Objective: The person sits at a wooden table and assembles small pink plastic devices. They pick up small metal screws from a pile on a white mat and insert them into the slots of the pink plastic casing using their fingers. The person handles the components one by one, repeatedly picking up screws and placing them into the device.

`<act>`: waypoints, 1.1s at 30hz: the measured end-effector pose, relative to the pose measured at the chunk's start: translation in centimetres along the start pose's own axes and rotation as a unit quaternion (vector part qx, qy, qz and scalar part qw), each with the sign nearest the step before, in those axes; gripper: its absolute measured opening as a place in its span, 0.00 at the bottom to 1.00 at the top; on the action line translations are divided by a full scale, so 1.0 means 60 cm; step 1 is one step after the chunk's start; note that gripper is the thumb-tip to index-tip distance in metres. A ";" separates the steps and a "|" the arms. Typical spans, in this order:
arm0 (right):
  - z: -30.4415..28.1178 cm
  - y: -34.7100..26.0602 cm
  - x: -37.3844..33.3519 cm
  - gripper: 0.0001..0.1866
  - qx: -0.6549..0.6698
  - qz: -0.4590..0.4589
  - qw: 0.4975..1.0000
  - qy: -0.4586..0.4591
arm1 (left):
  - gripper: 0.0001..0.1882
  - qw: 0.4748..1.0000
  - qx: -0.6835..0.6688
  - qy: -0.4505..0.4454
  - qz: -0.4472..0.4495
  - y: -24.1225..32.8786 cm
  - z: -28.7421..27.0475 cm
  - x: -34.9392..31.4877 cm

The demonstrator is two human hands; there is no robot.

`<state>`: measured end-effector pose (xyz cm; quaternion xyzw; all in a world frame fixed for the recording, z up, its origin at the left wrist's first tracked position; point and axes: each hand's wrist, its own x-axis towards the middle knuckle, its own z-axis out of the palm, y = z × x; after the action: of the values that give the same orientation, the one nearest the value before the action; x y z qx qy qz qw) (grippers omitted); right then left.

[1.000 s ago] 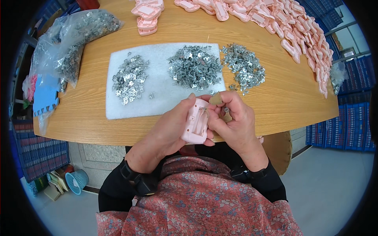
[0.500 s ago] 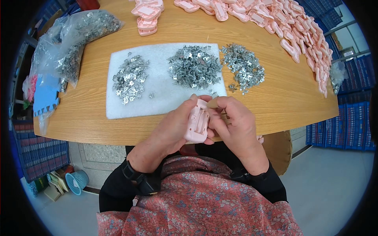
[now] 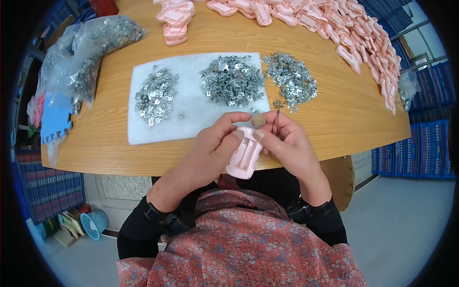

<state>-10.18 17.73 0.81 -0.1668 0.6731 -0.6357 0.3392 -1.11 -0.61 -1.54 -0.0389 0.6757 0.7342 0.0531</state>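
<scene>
My left hand [image 3: 210, 148] grips a pink plastic housing [image 3: 243, 165] by its left side, thumb on its face. A long, open battery compartment is visible in the housing. My right hand [image 3: 291, 146] is closed at the housing's upper right corner, its thumb near that edge. A thin dark tool [image 3: 278, 123] stands up between its fingers; its exact kind is unclear. Tan wrapping [image 3: 259, 119] covers one right fingertip. Just beyond my hands, small metal contact pieces lie on a white foam sheet [image 3: 189, 126], in a left heap [image 3: 157, 98] and a larger right heap [image 3: 233, 81].
Another heap of metal pieces [image 3: 292, 81] lies on the wooden table [image 3: 349, 122], right of the foam. Many pink housings [image 3: 330, 24] are piled along the far right; a short stack [image 3: 175, 31] stands far left. A clear bag of metal parts [image 3: 91, 57] and a blue foam tile [image 3: 56, 115] sit left.
The housing has tilted and moved slightly toward me. My right hand has shifted to its upper edge, and the thin dark tool now shows upright in it. My left index finger has lifted.
</scene>
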 end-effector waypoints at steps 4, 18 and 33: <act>0.001 -0.007 -0.003 0.12 -0.026 0.017 0.999 -0.005 | 0.24 0.995 0.093 -0.025 0.024 0.023 0.002 -0.011; 0.012 -0.004 -0.012 0.14 -0.049 -0.027 0.998 -0.001 | 0.17 0.969 0.240 -0.026 0.043 0.041 0.001 -0.012; 0.027 -0.003 -0.006 0.13 0.003 -0.142 0.990 0.001 | 0.27 0.883 -0.450 -0.104 -0.078 -0.002 -0.019 -0.024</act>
<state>-8.90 16.73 1.14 -0.2590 0.6410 -0.6794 0.2459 0.30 -1.79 -1.56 -0.0345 0.2578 0.9528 0.1568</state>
